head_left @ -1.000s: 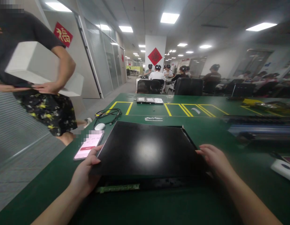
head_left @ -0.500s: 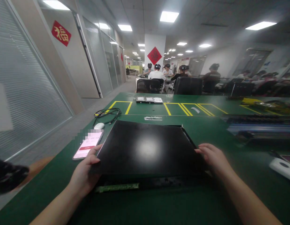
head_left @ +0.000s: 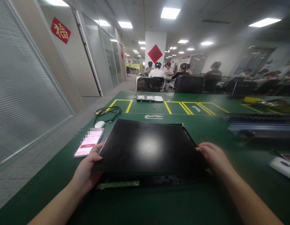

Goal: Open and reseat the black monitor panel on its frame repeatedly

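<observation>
A flat black screen panel (head_left: 126,140) with a bright reflection on it is held between my hands, its near edge raised a little. My left hand (head_left: 88,167) grips its left edge, thumb on top and fingers partly hidden beneath. At the right edge, my right hand (head_left: 211,154) pinches the panel near its near corner. Under it lies a dark frame (head_left: 168,180), mostly covered, with a green circuit strip (head_left: 120,184) showing along the near side. Whether panel and frame are joined cannot be seen.
Left of the panel lie a lit phone (head_left: 87,145), a white mouse (head_left: 99,124) and a coiled black cable (head_left: 107,113). Several hard drives (head_left: 149,98) sit farther back. A blurred long device (head_left: 271,128) and a white object (head_left: 283,165) are at the right. People sit at tables beyond.
My hands keep hold of the panel, which has barely moved. Another person's arm and dark sleeve at the left have gone out of view. The view has shifted slightly.
</observation>
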A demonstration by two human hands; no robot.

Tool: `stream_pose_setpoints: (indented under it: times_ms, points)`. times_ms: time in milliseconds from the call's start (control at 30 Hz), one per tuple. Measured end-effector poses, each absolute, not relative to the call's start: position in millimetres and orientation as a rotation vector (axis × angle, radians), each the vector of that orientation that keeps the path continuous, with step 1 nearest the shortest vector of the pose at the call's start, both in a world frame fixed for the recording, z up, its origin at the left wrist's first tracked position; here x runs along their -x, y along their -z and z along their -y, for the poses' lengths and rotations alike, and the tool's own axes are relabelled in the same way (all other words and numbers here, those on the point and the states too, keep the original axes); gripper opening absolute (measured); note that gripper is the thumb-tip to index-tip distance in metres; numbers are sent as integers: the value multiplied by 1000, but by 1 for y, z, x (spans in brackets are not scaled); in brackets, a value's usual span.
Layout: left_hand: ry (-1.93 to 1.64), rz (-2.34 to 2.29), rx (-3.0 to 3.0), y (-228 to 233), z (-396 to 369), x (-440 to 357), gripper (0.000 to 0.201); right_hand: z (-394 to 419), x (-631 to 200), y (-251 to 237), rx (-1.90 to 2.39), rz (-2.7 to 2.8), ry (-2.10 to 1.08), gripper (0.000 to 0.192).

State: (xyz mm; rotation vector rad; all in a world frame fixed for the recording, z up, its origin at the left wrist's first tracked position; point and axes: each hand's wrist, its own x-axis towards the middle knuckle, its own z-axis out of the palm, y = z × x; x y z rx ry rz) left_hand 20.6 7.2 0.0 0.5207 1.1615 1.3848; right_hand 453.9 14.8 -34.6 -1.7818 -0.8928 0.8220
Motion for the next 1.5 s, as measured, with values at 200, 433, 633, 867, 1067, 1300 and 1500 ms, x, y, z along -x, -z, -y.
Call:
stream_pose_setpoints:
  times_ms: [200, 433, 633, 867, 1067, 1300, 1500]
  points:
    - [-1393, -1172, -496, 0, -7, -23, 62, -13, -451, 31, 1830, 952, -770, 27]
    - [-1389, -1166, -514, 4, -9, -20, 63, -13, -449, 29, 1858, 969, -776, 26]
    - [-1375, -1163, -531, 5, -9, -19, 61, -11, -446, 25, 1878, 984, -774, 23]
    - [-1357, -1157, -546, 7, -9, -19, 59, -9, -444, 25, 1881, 995, -794, 22]
    - [-1347, -1180, -549, 4, -8, -21, 65, -10, -449, 28, 1908, 1079, -772, 22]
    - [-1357, -1168, -550, 5, -9, -22, 63, -11, -453, 34, 1952, 1178, -720, 23]
    - [-1352, -1183, -556, 4, -8, -22, 62, -12, -454, 35, 1980, 1221, -689, 23]
